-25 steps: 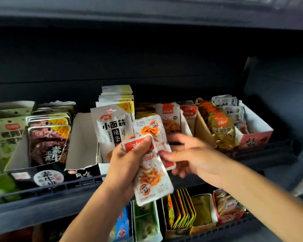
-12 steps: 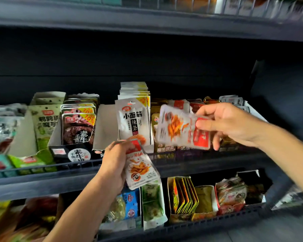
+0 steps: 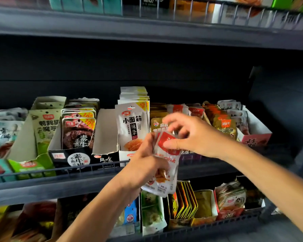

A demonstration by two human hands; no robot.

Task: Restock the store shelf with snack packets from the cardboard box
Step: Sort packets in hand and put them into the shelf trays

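Note:
My left hand grips a small stack of white-and-red snack packets in front of the middle shelf's rail. My right hand has its thumb and fingers on the red top of the front packet in that stack. Behind the hands stand rows of packets in open display cartons, among them a tall white packet with black lettering and a row of red-topped packets like the ones I hold. The cardboard box is not in view.
A pink-and-white carton sits at the shelf's right end, dark meat-snack packets and green cartons to the left. A lower shelf holds more cartons. The upper shelf overhangs closely.
My right hand, which held one packet up at the shelf row, has come back empty to the stack in my left hand and now pinches its top packet. My left hand rose slightly.

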